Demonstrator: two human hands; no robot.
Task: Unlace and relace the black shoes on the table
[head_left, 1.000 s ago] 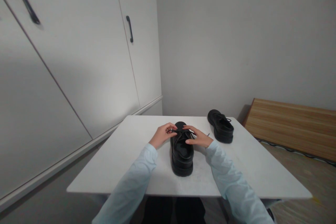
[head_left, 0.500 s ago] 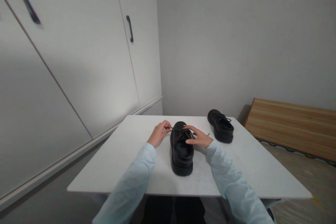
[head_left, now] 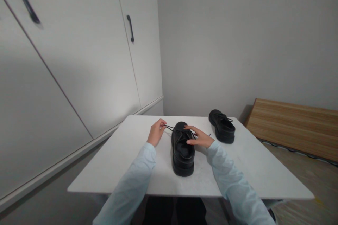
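A black lace-up shoe point(head_left: 183, 164) stands upright on the white table, toe pointing away from me. To its left, my left hand point(head_left: 156, 132) is closed in a pinch on the black shoelace point(head_left: 169, 127), which runs taut to the shoe's eyelets. My right hand point(head_left: 200, 137) grips the shoe's right side, index finger stretched over the lacing and thumb at the opening; its other fingers are partly hidden. A lace end point(head_left: 210, 134) pokes out beyond that hand. A second black shoe point(head_left: 225, 134) sits at the back right, apart from both hands.
The white table point(head_left: 113, 168) carries both shoes, and its far edge lies near the grey wall point(head_left: 237, 42). White cabinet doors point(head_left: 79, 59) with dark handles rise on the left. A wood-grain board point(head_left: 293, 123) leans beyond the table's right side.
My left hand has moved a little left, away from the shoe, and a longer stretch of shoelace shows between them. My right hand and both shoes have stayed in place.
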